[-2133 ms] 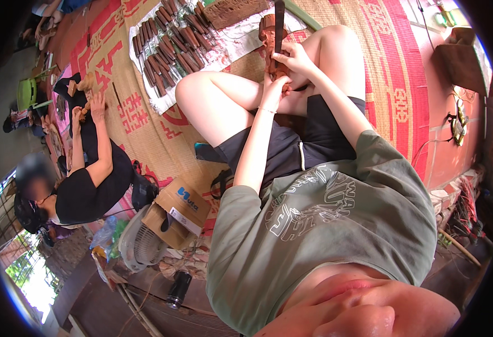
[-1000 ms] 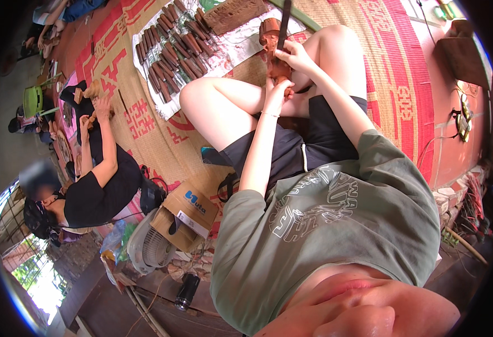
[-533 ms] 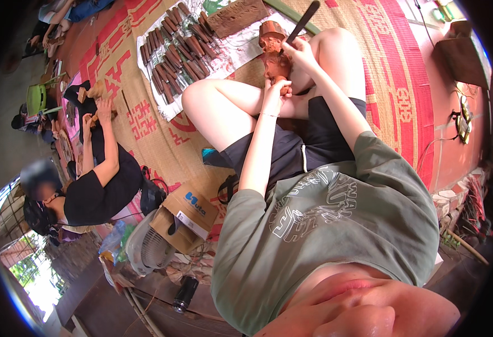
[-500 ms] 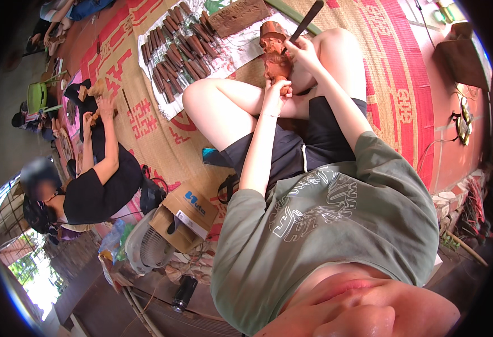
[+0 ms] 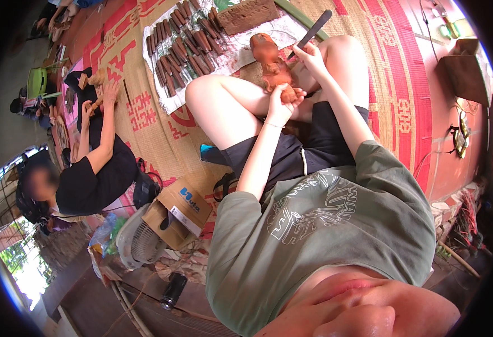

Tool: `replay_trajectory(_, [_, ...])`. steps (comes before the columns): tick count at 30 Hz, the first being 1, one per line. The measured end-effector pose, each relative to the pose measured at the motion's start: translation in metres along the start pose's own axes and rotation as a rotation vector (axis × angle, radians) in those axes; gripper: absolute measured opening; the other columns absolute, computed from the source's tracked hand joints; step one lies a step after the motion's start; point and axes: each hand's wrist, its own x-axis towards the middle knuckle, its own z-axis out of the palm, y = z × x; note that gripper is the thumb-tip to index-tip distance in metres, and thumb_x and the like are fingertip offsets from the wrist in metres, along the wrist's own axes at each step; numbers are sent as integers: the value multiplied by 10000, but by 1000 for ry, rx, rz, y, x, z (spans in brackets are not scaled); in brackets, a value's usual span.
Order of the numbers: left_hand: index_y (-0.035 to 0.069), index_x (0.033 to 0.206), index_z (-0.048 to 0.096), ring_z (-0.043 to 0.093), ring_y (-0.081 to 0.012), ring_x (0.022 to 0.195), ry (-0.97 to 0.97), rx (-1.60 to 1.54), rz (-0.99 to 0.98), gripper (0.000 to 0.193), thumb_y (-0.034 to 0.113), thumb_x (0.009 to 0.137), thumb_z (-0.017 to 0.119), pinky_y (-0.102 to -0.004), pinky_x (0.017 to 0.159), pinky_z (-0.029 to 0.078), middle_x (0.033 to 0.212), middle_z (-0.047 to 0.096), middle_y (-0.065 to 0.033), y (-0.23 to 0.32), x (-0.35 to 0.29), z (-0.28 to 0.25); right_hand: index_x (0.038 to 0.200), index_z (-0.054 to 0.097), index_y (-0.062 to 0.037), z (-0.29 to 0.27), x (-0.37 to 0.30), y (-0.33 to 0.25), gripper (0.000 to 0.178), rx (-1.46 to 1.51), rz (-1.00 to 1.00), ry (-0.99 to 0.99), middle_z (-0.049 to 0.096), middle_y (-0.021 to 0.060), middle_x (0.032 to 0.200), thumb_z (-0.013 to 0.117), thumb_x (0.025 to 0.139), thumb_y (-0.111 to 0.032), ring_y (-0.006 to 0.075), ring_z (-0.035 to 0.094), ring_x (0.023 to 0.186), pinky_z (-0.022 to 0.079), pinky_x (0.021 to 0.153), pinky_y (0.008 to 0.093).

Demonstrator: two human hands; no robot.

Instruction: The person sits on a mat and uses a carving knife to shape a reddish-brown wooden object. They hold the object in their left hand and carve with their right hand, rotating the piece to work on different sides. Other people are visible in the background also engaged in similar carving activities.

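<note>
A reddish-brown carved wooden figure [image 5: 273,70] leans away from me between my bent legs, its rounded top toward the cloth. My left hand [image 5: 284,100] is closed around its near, lower end. In my right hand [image 5: 309,57], just right of the figure, is a long flat dark carving tool [image 5: 316,27]. Its broad end points up to the right, and the narrow pointed end is beside the figure, apart from it as far as I can see. My right fingers are wrapped round the tool's lower part.
Several wooden-handled tools [image 5: 182,45] lie in rows on a white cloth [image 5: 173,101], by a brown block [image 5: 248,16]. The patterned mat [image 5: 140,121] spreads beneath. At left a co-worker's hands [image 5: 109,92] hold a pale wooden piece [image 5: 96,78]. A cardboard box [image 5: 179,210] and fan [image 5: 140,241] stand nearby.
The wooden figure has turned and tilted, its top shifting left and its lower end toward me. My left hand has rolled with it. The dark tool and right hand moved slightly right and down.
</note>
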Motion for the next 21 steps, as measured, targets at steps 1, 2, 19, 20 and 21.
replay_trajectory(1, [-1,980,492,635,-305,792,26,43,-31,259,202,833,558,-376,706,551,859,609,-186,-1,1,5,953,590,-38,0,0,2,168,12,-7,-9,581,-39,798,615,863,-177,23,466,665,353,552,179])
replay_trajectory(2, [1,1004,479,637,-305,787,66,162,-35,281,194,823,574,-377,688,554,862,607,-189,-1,-1,10,955,588,-35,4,-2,2,170,25,-9,-22,586,-34,808,613,864,-176,26,477,679,365,563,178])
replay_trajectory(19, [-55,1077,385,614,-383,651,525,1629,846,595,272,702,712,-443,584,496,841,592,-275,11,-28,26,936,595,-22,11,-19,-16,173,-110,92,-84,594,-12,830,634,839,-161,59,538,755,444,672,216])
replay_trajectory(20, [-47,1087,389,609,-403,689,557,1687,746,593,275,702,705,-461,617,491,867,587,-288,12,-32,34,927,599,-32,9,-17,-11,162,-65,45,-91,580,-22,792,633,839,-165,59,526,702,430,628,207])
replay_trajectory(21, [-38,1096,393,603,-423,726,588,1742,644,590,278,703,699,-479,651,486,893,582,-301,12,-36,40,921,599,-37,5,-14,-7,158,-57,50,-93,575,-25,784,631,841,-169,55,517,687,419,614,200])
